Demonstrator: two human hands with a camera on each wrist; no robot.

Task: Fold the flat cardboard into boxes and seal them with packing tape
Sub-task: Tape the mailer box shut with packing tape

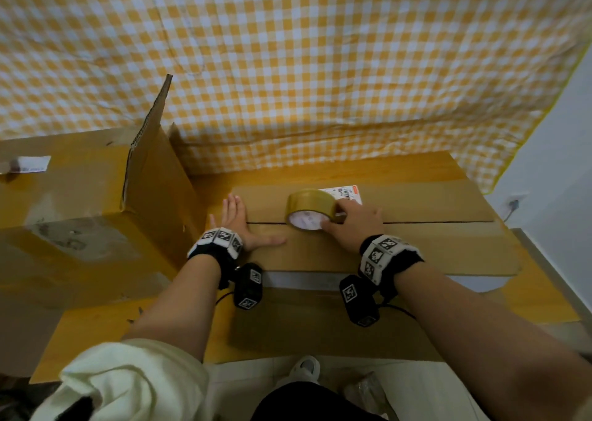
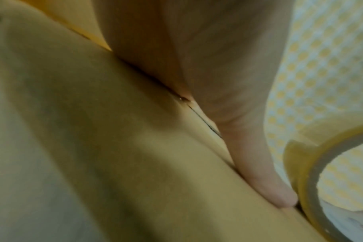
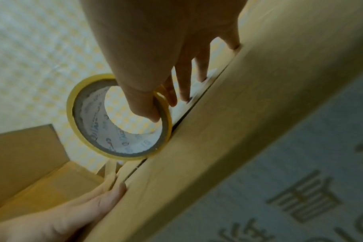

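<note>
Right hand point(image 1: 352, 225) grips tape roll point(image 1: 309, 209), thumb inside core, roll standing on seam of closed cardboard box point(image 1: 416, 247). Left hand point(image 1: 240, 225) flat, fingers straight, pressing flaps at box left end.

Label point(image 1: 347, 195) — partly behind tape roll point(image 1: 309, 209)

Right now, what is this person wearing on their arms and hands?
Both hands are bare. Each wrist carries a black band with white tiles printed in black square codes, a small black camera block beneath it, and a thin black cable. A cream sleeve is pushed up the left arm.
</note>
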